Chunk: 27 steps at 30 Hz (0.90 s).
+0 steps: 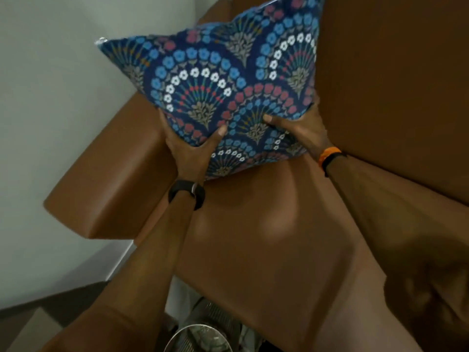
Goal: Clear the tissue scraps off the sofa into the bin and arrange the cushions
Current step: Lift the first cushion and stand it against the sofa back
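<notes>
A dark blue cushion (218,80) with a fan pattern of blue, white and red flowers stands tilted in the corner of the brown leather sofa (266,224), against the backrest and the left armrest. My left hand (193,151) grips its lower left edge, thumb on the front. At the lower right edge, my right hand (302,130) holds it with the thumb pressed into the fabric. A metal mesh bin (203,334) sits on the floor at the bottom of the view, partly hidden by my left forearm. No tissue scraps show on the seat.
The sofa's left armrest (106,189) runs beside a pale wall (50,97). The tall backrest (393,85) fills the right side. A strip of dark floor (50,308) lies at the lower left.
</notes>
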{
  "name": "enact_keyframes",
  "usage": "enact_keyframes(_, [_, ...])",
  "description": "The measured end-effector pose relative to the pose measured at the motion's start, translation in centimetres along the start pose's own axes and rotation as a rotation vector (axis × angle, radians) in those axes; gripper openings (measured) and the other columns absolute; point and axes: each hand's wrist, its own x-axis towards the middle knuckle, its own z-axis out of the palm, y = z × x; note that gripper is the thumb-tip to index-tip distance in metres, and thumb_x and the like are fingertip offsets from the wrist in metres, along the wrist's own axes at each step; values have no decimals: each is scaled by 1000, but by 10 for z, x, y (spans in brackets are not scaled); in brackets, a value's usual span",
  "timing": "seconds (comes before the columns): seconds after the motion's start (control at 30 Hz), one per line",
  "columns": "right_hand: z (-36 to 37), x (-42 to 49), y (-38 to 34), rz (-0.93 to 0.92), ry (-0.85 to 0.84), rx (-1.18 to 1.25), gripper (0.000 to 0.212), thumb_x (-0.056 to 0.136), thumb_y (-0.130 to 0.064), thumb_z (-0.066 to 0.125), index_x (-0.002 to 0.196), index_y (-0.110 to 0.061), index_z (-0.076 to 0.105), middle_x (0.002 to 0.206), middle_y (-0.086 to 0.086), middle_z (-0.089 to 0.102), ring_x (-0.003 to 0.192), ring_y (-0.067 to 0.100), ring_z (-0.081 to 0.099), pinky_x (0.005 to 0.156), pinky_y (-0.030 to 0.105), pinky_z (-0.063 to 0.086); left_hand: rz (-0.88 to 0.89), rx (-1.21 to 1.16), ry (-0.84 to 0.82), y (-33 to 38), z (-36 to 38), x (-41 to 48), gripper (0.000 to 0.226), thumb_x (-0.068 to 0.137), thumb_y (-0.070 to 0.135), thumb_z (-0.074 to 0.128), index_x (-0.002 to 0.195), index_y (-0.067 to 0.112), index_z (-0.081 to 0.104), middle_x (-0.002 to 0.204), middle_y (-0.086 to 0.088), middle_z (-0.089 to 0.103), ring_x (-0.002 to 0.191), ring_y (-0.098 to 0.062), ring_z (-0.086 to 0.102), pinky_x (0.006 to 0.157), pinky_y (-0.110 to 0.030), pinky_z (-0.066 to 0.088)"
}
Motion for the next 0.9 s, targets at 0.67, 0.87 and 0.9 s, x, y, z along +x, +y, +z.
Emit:
enact_keyframes(0.67, [-110,-114,117,37,287,170,81,89,-1,79,153,-3,29,147,14,53,128,17,60,93,13,56,-37,163,-481,-16,128,-14,98,82,30,81,154,25,14,159,-1,32,141,-13,39,113,-35,44])
enact_keyframes(0.87, [-102,-159,123,159,402,20,95,92,-18,77,161,-12,12,159,14,37,143,34,41,118,52,40,-157,409,-443,-19,112,-89,112,80,45,80,156,23,1,165,-7,14,150,-29,20,121,-54,27])
enact_keyframes(0.9, [-99,-178,127,196,417,-150,92,92,-31,75,161,-13,17,158,16,36,142,37,39,117,56,39,-165,507,-482,-22,109,-112,108,83,48,76,157,23,1,164,-11,15,149,-32,20,120,-56,27])
